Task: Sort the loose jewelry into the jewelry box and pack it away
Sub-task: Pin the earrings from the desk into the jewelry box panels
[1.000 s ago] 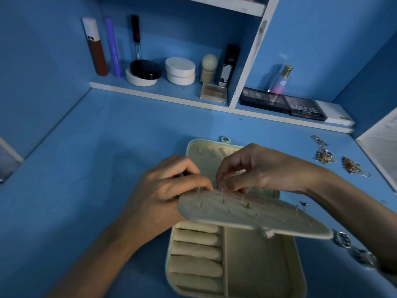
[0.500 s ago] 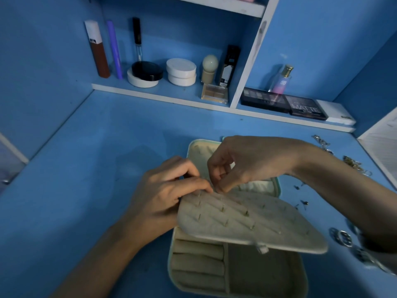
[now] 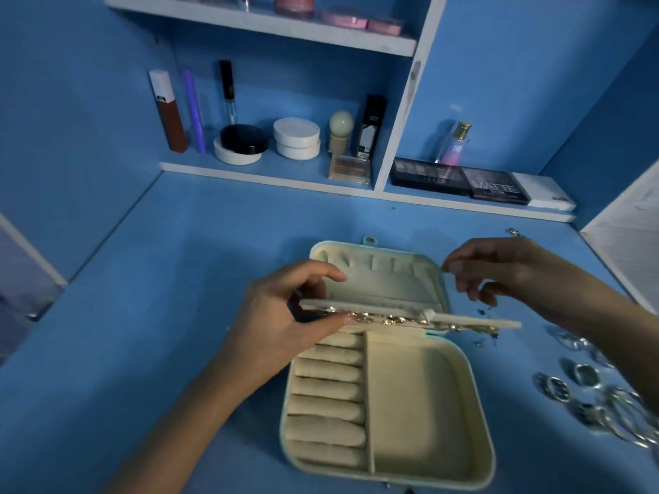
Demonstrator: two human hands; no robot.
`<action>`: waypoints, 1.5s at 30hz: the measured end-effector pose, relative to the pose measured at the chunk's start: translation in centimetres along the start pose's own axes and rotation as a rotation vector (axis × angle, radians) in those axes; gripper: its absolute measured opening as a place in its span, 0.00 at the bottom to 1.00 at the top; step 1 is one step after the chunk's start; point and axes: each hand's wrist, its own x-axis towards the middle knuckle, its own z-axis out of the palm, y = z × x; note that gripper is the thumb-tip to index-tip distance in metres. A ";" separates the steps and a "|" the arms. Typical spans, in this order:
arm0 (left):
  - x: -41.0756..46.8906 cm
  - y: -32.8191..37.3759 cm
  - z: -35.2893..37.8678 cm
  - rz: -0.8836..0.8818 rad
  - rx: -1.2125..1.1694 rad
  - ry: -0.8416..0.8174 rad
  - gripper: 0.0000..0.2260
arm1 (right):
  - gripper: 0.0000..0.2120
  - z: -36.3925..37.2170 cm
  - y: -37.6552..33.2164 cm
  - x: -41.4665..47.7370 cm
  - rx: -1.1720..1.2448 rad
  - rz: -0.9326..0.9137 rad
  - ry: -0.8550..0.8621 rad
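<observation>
The cream jewelry box lies open on the blue table. At its 10 o'clock the left hand grips the earring panel edge-on above the hinge, with gold earrings hanging beneath. The right hand hovers at 2 o'clock with fingers loosely curled, and silver rings lie at 4 o'clock.

I face a blue desk set into a blue-walled alcove. White shelf boards along the back wall carry cosmetics; a white upright divider splits them. A white panel stands at right. Lighting dim.
</observation>
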 end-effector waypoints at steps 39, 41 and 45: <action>0.1 -0.2 0.4 -0.133 -0.206 0.035 0.18 | 0.02 -0.1 6.3 -4.2 -0.676 -0.336 0.147; 0.1 -0.3 0.4 -0.129 -0.209 0.031 0.16 | 0.02 0.0 6.1 -4.1 -0.680 -0.343 0.154; 0.1 -0.2 0.3 -0.123 -0.207 0.033 0.16 | 0.05 0.1 5.7 -3.7 -0.763 -0.288 0.191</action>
